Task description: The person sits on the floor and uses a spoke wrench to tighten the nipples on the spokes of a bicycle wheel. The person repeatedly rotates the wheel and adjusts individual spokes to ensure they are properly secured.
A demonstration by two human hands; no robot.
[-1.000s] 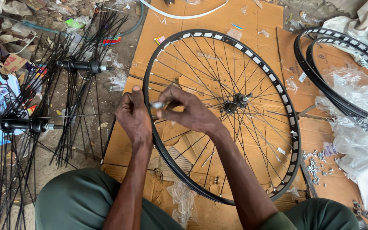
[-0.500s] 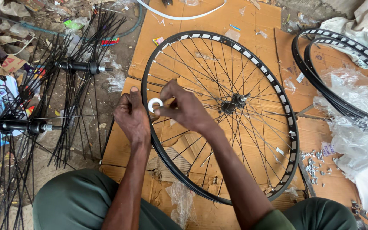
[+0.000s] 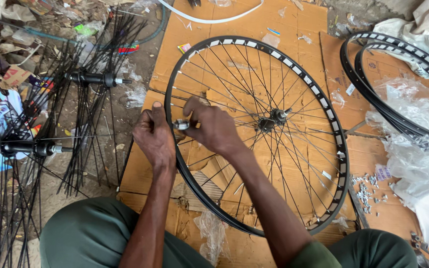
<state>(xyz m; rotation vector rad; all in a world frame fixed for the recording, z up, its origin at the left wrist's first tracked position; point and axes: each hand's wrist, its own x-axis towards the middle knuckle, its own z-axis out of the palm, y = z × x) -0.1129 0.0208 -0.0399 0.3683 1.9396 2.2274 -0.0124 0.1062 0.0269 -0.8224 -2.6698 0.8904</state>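
Vs 0.5 s ago: both hands in much the same spot at the rim's 9 o'clock edge; the small round metal tool (image 3: 181,124) now shows side-on, not face-on. Bicycle wheel (image 3: 304,84) lies flat on cardboard (image 3: 234,30), hub (image 3: 274,118) at centre. Open cardboard at 12 o'clock; spare rims (image 3: 398,119) crowd 2–3 o'clock, loose spoked hubs (image 3: 95,78) at 9–10. Left hand (image 3: 154,136) fingers curled, pinching the rim. Right hand (image 3: 214,126) fingers pressed together, pinching the tool.

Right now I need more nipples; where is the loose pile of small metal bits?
In the head view, the small metal bits lie on the cardboard, right of the wheel rim.
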